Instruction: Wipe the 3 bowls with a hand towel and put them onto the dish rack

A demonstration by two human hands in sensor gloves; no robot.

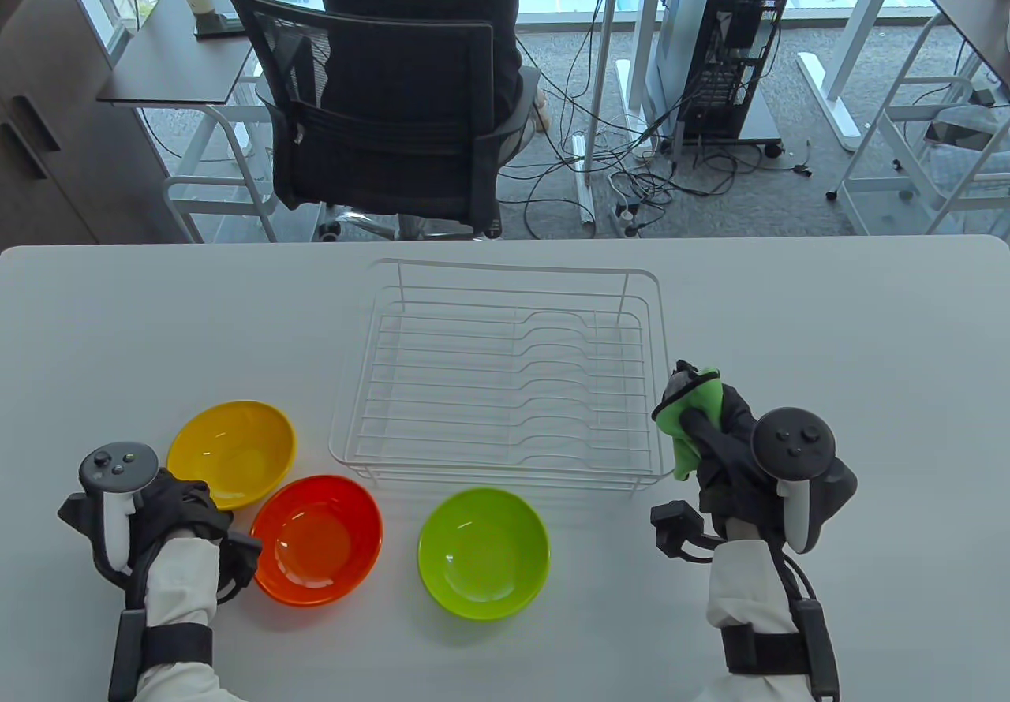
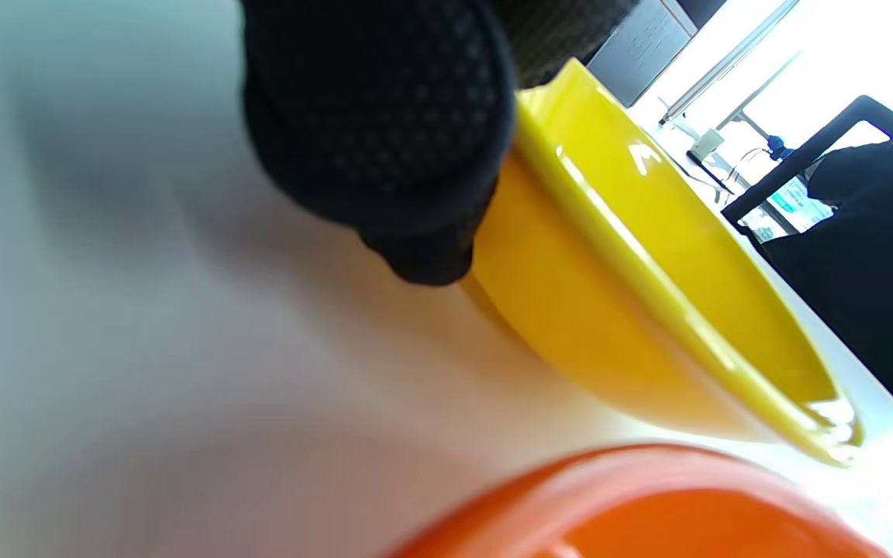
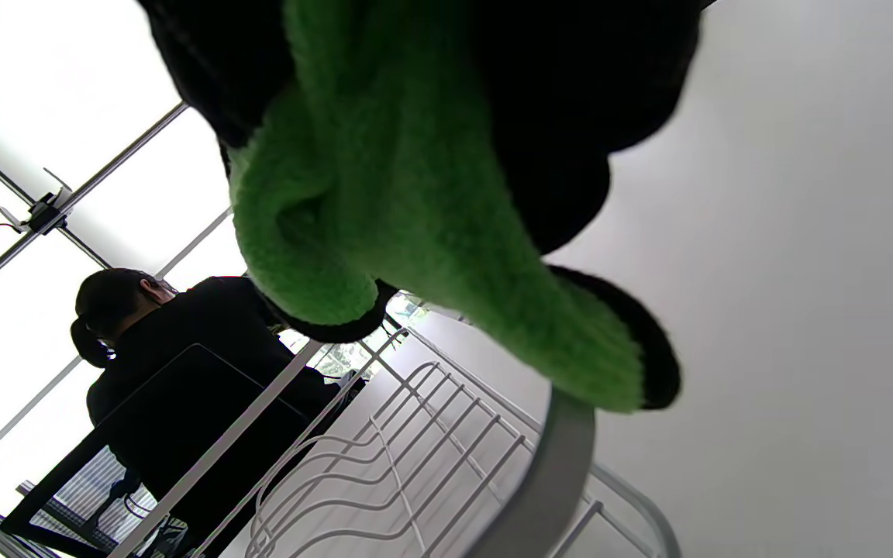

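Observation:
Three bowls sit at the table's front left: yellow [image 1: 233, 449], orange [image 1: 316, 540] and green [image 1: 483, 554]. The white wire dish rack [image 1: 505, 386] stands behind them with nothing in it. My left hand [image 1: 193, 501] lies between the yellow and orange bowls. In the left wrist view one gloved fingertip [image 2: 384, 132] lies against the outer wall of the yellow bowl [image 2: 648, 310], and the orange bowl's rim [image 2: 648, 504] shows below. My right hand [image 1: 694, 414] grips a bunched green hand towel [image 1: 685, 438] just off the rack's front right corner. The towel [image 3: 415, 232] hangs above the rack's wires [image 3: 384, 465].
Bare white table lies to the right of my right hand and left of the rack. Beyond the far edge a person sits with their back to me in a black mesh chair [image 1: 379, 110]. Desks, cables and a computer tower stand behind.

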